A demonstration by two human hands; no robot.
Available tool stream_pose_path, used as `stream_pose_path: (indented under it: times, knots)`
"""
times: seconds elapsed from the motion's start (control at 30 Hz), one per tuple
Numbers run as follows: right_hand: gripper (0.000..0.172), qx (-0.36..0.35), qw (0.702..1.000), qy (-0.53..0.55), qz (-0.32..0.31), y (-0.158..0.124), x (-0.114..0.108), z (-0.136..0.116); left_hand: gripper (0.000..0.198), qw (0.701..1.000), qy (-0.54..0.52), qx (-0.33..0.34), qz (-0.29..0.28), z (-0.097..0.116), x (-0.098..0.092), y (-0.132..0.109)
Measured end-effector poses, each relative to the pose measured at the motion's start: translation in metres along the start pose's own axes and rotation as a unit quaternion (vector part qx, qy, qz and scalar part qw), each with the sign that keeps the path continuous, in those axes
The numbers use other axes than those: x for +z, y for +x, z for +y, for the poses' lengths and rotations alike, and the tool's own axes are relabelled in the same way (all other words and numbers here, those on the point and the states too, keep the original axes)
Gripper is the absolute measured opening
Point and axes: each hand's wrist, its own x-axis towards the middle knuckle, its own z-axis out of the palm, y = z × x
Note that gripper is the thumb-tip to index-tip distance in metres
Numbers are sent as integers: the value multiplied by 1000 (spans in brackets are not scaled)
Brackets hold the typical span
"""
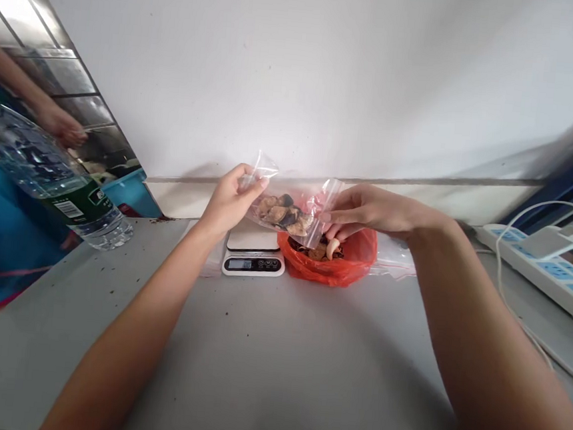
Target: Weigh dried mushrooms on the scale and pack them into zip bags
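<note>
A clear zip-lock bag [282, 215] with brown and dark dried pieces inside is held nearly level above the kitchen scale [253, 263]. My left hand [232, 197] pinches the bag's left end between thumb and fingers. At the other end, my right hand [360, 211] has its thumb and fingers closed at the zip edge; its lower fingers hang over the red plastic bag [346, 274]. That red bag stands open, holding dark dried bits and a pale curved piece [332, 248] just below my right fingertips. Digits on the scale's display are too small to read.
A large water bottle [64, 175] stands at the left, with another person's hand [61, 125] behind it. Flat clear bags [396, 258] lie right of the red bag. A white power strip [557, 272] with a plugged-in charger and cable [505, 274] occupies the right. A wall [298, 75] rises behind.
</note>
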Motion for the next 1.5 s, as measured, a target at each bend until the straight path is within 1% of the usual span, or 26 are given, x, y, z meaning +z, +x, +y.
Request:
stream_pose_path:
  times: [0.07,0.13,0.2,0.23,0.27,0.3,0.33,0.37,0.4,0.47,0.53,0.6,0.63,0.7,0.8,0.9,1.0,1.1,1.17,1.27,1.3,1.33,1.37,1.43,1.47,1.5]
  knots:
    - [30,-17,999,22,19,6,2,3,16,1000,10,-10,18,-1,-6,2]
    - [30,-18,999,28,34,12,7,5,15,999,35,-30,3,-2,-13,4]
    - [29,-4,999,19,44,17,14,3,29,995,84,-42,-17,-3,-22,4]
    - [27,2,999,10,48,19,17,2,38,993,116,-31,-11,-2,-26,3]
    - [26,5,999,-2,51,22,21,1,43,989,151,-5,7,-1,-29,3]
    - [24,4,998,-15,53,24,25,0,43,983,182,28,23,0,-31,1]
    - [24,2,998,-28,55,26,29,0,37,977,204,57,23,2,-31,-1]
    - [24,2,998,-41,57,29,32,-1,28,973,217,77,-1,5,-31,-3]
    - [26,5,997,-49,59,31,36,0,23,972,216,78,-52,8,-29,-5]
    - [35,6,997,-42,68,36,42,1,32,961,190,37,-196,14,-24,-9]
    - [48,-19,997,-4,73,39,48,2,36,947,169,7,-274,18,-20,-11]
    - [61,-67,995,43,67,42,52,3,32,940,155,-5,-305,20,-17,-11]
    - [64,-90,992,61,61,43,54,4,29,938,145,-8,-315,20,-16,-11]
    - [64,-117,989,84,45,45,56,4,24,936,125,-7,-330,20,-17,-10]
    - [59,-123,987,99,27,47,56,7,23,932,107,-4,-346,22,-21,-9]
    - [57,-117,988,96,25,49,56,10,20,932,108,-10,-346,24,-24,-10]
    - [54,-113,990,85,27,48,58,9,18,935,117,-16,-334,24,-22,-11]
    - [50,-79,994,72,37,44,59,4,21,937,130,-18,-322,24,-18,-11]
    - [45,-43,997,52,46,41,56,2,21,943,145,-30,-298,23,-19,-10]
    - [37,-18,999,16,48,37,51,0,20,957,174,-55,-225,23,-26,-8]
    - [35,-21,998,8,60,37,50,0,21,961,184,-58,-198,23,-29,-8]
    - [32,-30,996,2,84,37,51,0,22,964,194,-56,-175,24,-32,-8]
    - [29,-46,991,-5,125,38,52,0,23,965,203,-52,-156,25,-34,-8]
    - [18,-105,969,-28,220,41,57,-1,24,967,212,-45,-132,30,-34,-11]
    - [16,-140,957,-46,248,43,61,-1,24,967,214,-45,-127,33,-32,-14]
    - [18,-170,949,-67,258,44,64,-2,23,968,215,-46,-122,36,-29,-16]
